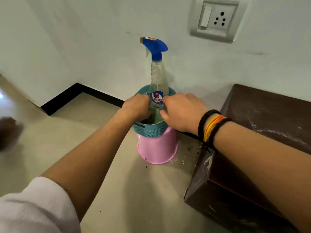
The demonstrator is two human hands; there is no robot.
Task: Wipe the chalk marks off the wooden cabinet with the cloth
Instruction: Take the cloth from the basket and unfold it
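A dark brown wooden cabinet (262, 115) stands low at the right. White chalk marks (277, 132) smear its top and its near corner. A teal basket (149, 130) sits on an upturned pink bucket (158, 148). A clear spray bottle with a blue trigger head (157, 76) stands in the basket. A pale green cloth (157, 116) shows inside the basket beside the bottle. My left hand (136, 105) dips into the basket left of the bottle, fingertips hidden. My right hand (183, 110) lies over the rim right of the bottle, fingers bent against it and thumb near the cloth.
A white wall with a black skirting (70, 96) runs behind the bucket. A grey switch and socket plate (215, 19) is on the wall at the upper right. Crumbs litter the beige floor (185, 158) beside the cabinet. A dark blurred shape (8, 133) is at the left edge.
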